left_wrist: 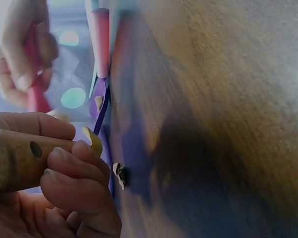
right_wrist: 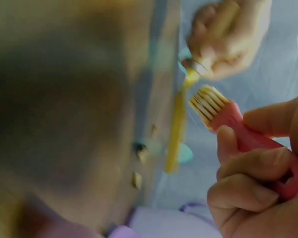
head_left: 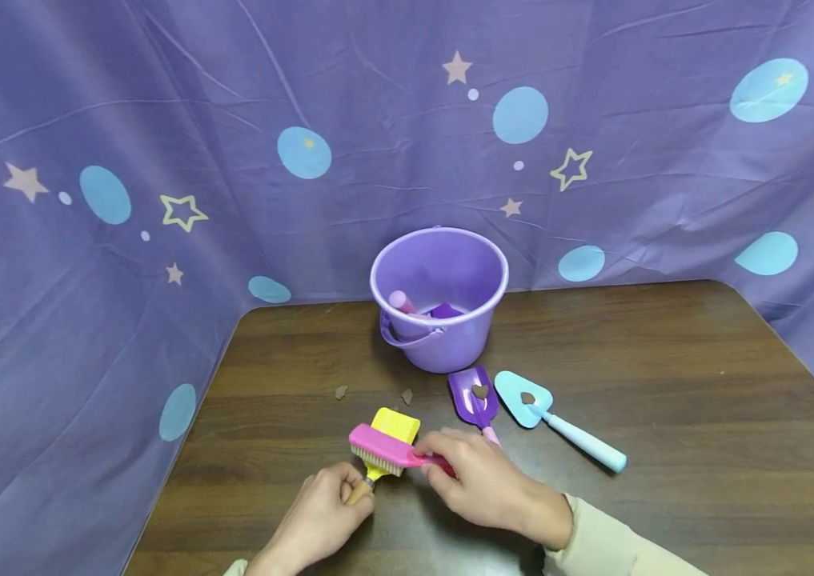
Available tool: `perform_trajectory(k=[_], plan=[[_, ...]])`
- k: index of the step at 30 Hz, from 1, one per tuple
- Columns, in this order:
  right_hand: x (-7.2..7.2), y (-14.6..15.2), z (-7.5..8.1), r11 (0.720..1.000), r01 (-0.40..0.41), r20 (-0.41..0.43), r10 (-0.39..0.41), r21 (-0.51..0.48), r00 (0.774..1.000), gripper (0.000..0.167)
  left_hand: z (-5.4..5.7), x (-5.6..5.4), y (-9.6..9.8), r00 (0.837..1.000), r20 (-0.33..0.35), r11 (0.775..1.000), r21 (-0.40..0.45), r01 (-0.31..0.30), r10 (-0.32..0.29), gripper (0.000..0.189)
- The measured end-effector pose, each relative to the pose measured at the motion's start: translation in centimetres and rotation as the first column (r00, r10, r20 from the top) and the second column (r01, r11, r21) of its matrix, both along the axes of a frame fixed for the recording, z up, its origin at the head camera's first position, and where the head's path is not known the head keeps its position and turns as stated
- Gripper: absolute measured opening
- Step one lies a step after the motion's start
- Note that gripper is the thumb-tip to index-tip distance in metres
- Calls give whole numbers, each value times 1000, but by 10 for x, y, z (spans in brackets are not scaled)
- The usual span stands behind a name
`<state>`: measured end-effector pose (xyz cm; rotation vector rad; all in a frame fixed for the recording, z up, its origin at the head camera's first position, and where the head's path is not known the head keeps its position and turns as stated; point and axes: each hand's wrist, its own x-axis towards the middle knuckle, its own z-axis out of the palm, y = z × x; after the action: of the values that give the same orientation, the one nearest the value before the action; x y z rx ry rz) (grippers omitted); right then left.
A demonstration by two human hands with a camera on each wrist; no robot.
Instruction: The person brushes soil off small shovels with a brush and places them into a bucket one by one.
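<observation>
My left hand (head_left: 320, 508) grips the wooden handle (left_wrist: 20, 158) of a small shovel with a flat yellow head (head_left: 399, 422), low over the table. In my right hand (head_left: 475, 482) is a pink brush (head_left: 381, 445) with pale bristles (right_wrist: 208, 105), held by its handle. From the head view the brush lies across the yellow head; in the right wrist view its bristles point toward the shovel's neck, and contact is hard to tell. Two small brown pieces, one left (head_left: 341, 392) and one right (head_left: 407, 397), lie on the wood beyond the shovel.
A purple bucket (head_left: 443, 352) stands at the back with a pink-handled thing (head_left: 401, 302) inside. In front of it lie a purple shovel (head_left: 463, 390) and a light blue trowel (head_left: 583, 442), each bearing a brown piece. A purple curtain (head_left: 407, 120) surrounds the brown table (head_left: 702, 400).
</observation>
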<state>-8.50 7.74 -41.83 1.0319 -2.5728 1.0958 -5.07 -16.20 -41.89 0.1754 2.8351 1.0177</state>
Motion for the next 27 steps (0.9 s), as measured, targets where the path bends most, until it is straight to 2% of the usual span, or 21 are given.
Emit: perform_trajectory(k=[2,5,18,27], plan=[[4,-1,-5,999,-18,30,17,27,999,15,1,0,1,1000,3,1000,12,-2,2,10],[5,-1,-11,998,-5,52,2,63,999,14,1,0,2,1000,12,1000,16,-11,11,10],[-13,10,-17,990,111,-53,-107,82,993,10,0,5,1,1000,20,1000,22,-3,3,12],[-22,18,-17,968,217,-128,-200,130,971,12,2,6,0,999,44,999,51,5,-8,12]])
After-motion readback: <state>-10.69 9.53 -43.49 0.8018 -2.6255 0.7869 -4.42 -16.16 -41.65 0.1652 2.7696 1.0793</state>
